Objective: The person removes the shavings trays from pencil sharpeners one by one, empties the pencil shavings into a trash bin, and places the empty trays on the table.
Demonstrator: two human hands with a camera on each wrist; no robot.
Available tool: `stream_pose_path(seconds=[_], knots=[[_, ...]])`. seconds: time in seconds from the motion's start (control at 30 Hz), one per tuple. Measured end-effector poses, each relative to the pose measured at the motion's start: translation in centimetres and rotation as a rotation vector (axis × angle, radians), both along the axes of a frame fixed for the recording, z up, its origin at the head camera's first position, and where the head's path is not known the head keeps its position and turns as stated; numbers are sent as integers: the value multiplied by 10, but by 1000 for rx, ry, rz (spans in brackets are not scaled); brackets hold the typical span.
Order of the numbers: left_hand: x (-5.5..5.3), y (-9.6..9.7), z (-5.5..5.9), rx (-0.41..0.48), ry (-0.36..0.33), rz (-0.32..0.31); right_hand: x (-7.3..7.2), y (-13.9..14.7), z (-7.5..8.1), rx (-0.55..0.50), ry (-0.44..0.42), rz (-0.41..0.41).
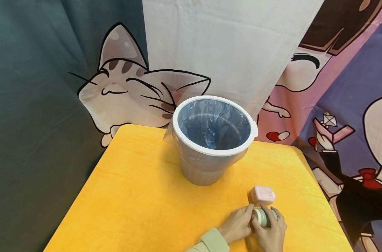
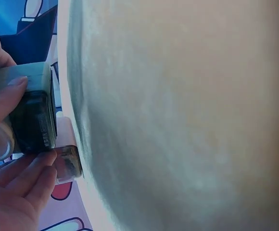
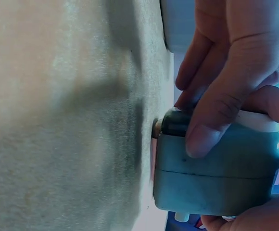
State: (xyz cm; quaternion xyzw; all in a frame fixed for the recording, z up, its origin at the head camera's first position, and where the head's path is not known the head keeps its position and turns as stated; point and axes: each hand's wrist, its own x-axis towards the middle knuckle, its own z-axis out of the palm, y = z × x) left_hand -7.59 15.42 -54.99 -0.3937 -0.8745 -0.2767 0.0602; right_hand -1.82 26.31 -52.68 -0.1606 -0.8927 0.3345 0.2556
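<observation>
When looking from the head view, can find the pale green case (image 1: 262, 217) at the near right part of the yellow table (image 1: 128, 196), held from two sides. Grips it with the right hand (image 1: 273, 231), with the fingers bent over its top. Holds its left end with the left hand (image 1: 236, 224), reaching in from a pale green sleeve (image 1: 215, 239). In the right wrist view, presses the left thumb (image 3: 204, 139) on the green side of the case and bends other left fingers behind its dark edge. In the left wrist view, touches the glossy dark end with the left fingertips (image 2: 47, 156), next to light letters, too small for reading surely. Cannot tell whether to call the case lifted or resting on the table. Just beyond the case, can see a pink box (image 1: 262, 194), very near to the right fingers. Farther back, standing upright, can see a light bin (image 1: 200, 175) with a white rim, lined with a bluish, see-through bag (image 1: 206, 133), hanging also outside the wall of the bin. Behind the table, can notice a printed cloth (image 1: 222, 45), with a smiling cat (image 1: 121, 98) toward the left and cartoon figures toward the right.
</observation>
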Motion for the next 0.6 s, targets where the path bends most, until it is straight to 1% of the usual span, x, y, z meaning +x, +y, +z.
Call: stream_pose_path(seconds=[0.1, 0.17, 0.23, 0.3, 0.43, 0.6], knots=[[0, -1, 1, 14, -19, 4, 1, -2, -1, -15, -7, -16], [1, -1, 1, 10, -31, 7, 1, -1, -2, -13, 1, -19], [1, -2, 2, -7, -58, 13, 2, 0, -3, -1, 2, -13], [1, -3, 3, -28, -92, 19, 2, 2, -3, 5, -12, -23], [0, -6, 4, -64, -146, 18, 4, 5, -2, 5, -72, -54], [0, -10, 4, -54, -153, -7, 4, 7, -1, -6, -100, -63]])
